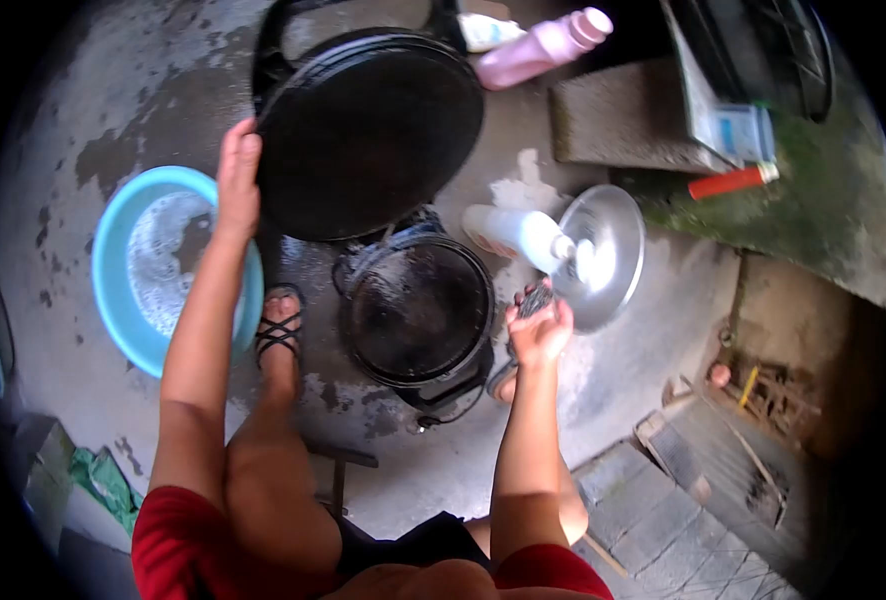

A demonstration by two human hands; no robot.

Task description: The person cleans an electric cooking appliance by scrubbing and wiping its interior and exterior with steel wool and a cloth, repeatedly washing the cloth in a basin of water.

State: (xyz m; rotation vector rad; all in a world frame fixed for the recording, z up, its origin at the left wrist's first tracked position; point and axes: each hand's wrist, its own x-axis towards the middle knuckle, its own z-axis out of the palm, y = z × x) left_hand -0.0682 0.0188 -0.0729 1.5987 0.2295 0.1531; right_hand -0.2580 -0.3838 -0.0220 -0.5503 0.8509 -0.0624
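Note:
A black round griddle stands opened on the wet floor, its lower pan (418,310) between my feet. The large raised lid (373,135) tilts up at the far side. My left hand (238,180) is closed on the lid's left edge, thumb on the near side. To the right of the lower pan, my right hand (540,325) is palm up with its fingers curled round a grey steel wool scourer (536,300). Just beyond that hand lie a white bottle (508,235) and a shiny metal basin (618,260).
A blue basin (113,290) of sudsy water sits at left by my foot. A pink bottle (543,50) lies behind the lid. At right are a concrete block (618,115), a red-handled object (728,183) and a ledge (823,220). Scraps of wood (773,400) lie lower right.

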